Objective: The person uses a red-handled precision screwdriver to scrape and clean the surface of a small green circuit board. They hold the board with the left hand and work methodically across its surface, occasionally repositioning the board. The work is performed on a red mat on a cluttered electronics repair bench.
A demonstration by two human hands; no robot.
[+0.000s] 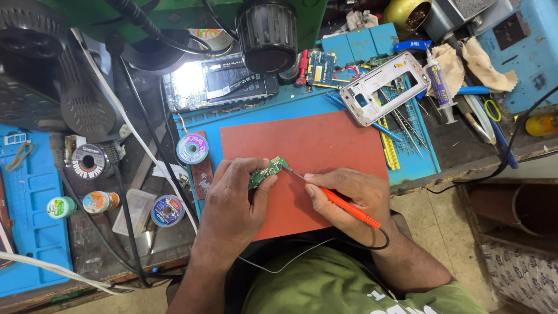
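Head view, looking straight down: the left hand (235, 197) has its grip clamped on a small green circuit board (267, 172), held just above the red mat (314, 145) near its front-left part. The right hand (351, 197) is closed pen-style around an orange-handled soldering iron (343, 204), its metal tip touching the board's right end. The red mat lies on a blue work mat (279, 110) on the counter (459, 145). A white phone frame (383, 87) lies behind, solder wick spools (192, 149) to the left.
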